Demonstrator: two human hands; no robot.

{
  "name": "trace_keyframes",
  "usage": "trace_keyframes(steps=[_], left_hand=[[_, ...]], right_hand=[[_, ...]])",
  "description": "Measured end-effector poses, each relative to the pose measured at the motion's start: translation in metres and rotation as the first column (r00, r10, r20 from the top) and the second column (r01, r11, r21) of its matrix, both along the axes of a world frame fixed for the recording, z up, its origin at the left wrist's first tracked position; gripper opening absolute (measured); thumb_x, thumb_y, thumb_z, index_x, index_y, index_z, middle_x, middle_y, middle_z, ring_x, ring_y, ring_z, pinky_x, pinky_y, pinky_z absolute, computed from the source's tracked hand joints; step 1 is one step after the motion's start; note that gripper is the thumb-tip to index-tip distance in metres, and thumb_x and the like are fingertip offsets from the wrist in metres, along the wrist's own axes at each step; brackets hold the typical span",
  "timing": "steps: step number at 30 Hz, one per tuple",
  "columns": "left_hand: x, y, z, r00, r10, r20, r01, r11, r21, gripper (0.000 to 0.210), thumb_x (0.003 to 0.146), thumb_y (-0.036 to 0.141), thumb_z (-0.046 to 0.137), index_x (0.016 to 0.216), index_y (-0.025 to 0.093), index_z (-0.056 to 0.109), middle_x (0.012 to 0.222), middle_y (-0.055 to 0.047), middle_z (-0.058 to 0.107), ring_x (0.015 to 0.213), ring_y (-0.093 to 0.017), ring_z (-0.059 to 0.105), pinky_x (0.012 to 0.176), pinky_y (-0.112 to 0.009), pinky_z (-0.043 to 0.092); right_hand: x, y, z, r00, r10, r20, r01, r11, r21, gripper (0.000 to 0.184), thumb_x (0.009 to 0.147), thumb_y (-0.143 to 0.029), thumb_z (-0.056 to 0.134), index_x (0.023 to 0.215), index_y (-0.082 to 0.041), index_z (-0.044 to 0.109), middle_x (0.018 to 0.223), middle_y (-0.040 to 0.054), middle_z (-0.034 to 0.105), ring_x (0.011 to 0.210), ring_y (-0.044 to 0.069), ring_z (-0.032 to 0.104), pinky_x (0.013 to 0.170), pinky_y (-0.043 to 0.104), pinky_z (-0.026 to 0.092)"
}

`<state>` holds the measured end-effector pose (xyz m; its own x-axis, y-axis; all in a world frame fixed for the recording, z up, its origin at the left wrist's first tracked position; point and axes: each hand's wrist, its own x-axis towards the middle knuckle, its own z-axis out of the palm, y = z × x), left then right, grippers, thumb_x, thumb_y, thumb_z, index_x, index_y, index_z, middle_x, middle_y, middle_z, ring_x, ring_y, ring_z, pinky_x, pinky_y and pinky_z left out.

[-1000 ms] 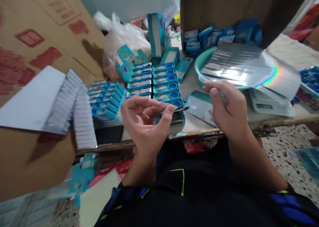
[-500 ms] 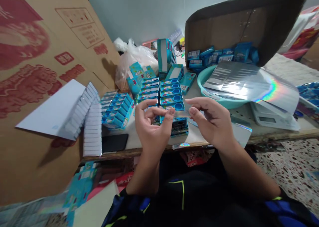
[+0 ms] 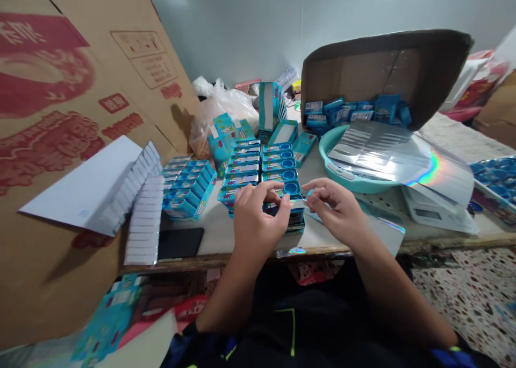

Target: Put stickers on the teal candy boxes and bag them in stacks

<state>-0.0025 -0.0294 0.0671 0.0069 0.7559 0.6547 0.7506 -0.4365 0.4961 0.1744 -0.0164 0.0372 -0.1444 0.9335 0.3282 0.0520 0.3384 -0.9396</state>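
My left hand (image 3: 262,220) and my right hand (image 3: 338,211) pinch the two ends of a short, shiny, see-through sticker strip (image 3: 297,202). It is stretched level over the near end of the right column of small blue boxes (image 3: 289,175), which have round blue windows. Whether the strip touches a box cannot be made out. Beside it, a left column of blue boxes (image 3: 243,168) carries pale strips on top; my left hand hides its near part. Thumb and index finger of both hands are closed, the other fingers loosely curled.
Silvery sticker sheets (image 3: 374,147) lie across a turquoise basin (image 3: 342,182), with a white scale (image 3: 439,212) below. An open carton (image 3: 363,61) holds blue packets. At left are another box group (image 3: 187,188), a black phone-like slab (image 3: 180,242), white strip sheets (image 3: 145,223) and a big carton (image 3: 52,196).
Both hands have lowered the strip toward the near boxes of the right column. My left hand has turned more palm-down. The camera view has tilted slightly upward.
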Motion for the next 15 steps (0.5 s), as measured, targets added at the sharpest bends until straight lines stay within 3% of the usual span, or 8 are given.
trace_keyframes(steps=[3,5,9,12,15], left_hand=[[-0.003,-0.001,-0.005,0.997,-0.019,0.074,0.018,1.0,0.01,0.039,0.087,0.018,0.068,0.125,0.023,0.062,0.08,0.003,0.062,0.077,-0.015,0.061,0.081,-0.033,0.052],[-0.003,0.0,-0.01,0.997,-0.013,0.072,0.008,0.998,0.059,0.046,0.087,0.013,0.064,0.132,0.021,0.058,0.084,0.002,0.058,0.079,-0.014,0.059,0.078,-0.03,0.052],[0.003,0.008,-0.024,0.999,-0.017,0.05,0.008,0.984,0.178,0.049,0.089,0.005,0.049,0.135,0.02,0.054,0.091,-0.001,0.057,0.082,-0.015,0.056,0.082,-0.032,0.052],[0.005,0.011,-0.031,1.0,-0.001,0.021,-0.005,0.957,0.289,0.048,0.09,0.004,0.044,0.135,0.019,0.054,0.096,-0.003,0.06,0.086,-0.016,0.058,0.097,-0.041,0.052],[-0.003,0.0,-0.035,0.999,-0.026,-0.041,0.042,0.88,0.474,0.033,0.09,0.004,0.053,0.117,0.021,0.062,0.1,-0.005,0.064,0.096,-0.019,0.062,0.107,-0.047,0.049]], right_hand=[[-0.008,-0.001,-0.01,0.987,0.053,-0.149,-0.059,0.998,-0.036,0.018,0.099,-0.037,0.058,0.109,-0.022,0.059,0.067,-0.0069,0.047,0.059,0.011,0.045,0.055,0.026,0.036],[-0.013,-0.003,-0.016,0.988,0.035,-0.149,-0.037,0.999,-0.006,0.02,0.103,-0.037,0.054,0.113,-0.022,0.059,0.068,-0.0067,0.047,0.059,0.011,0.044,0.056,0.026,0.036],[-0.02,-0.005,-0.021,0.998,-0.048,0.03,0.045,0.993,0.106,0.026,0.106,-0.032,0.045,0.126,-0.022,0.06,0.074,-0.0037,0.052,0.066,0.013,0.05,0.064,0.028,0.041],[-0.018,-0.004,-0.026,0.981,-0.08,0.177,0.058,0.99,0.128,0.036,0.105,-0.028,0.042,0.14,-0.023,0.053,0.081,-0.001,0.058,0.069,0.015,0.055,0.067,0.029,0.047],[-0.002,-0.005,-0.048,0.891,-0.278,0.358,0.169,0.937,0.307,0.049,0.1,-0.023,0.049,0.149,-0.022,0.048,0.105,0.0077,0.066,0.095,0.023,0.064,0.086,0.039,0.054]])
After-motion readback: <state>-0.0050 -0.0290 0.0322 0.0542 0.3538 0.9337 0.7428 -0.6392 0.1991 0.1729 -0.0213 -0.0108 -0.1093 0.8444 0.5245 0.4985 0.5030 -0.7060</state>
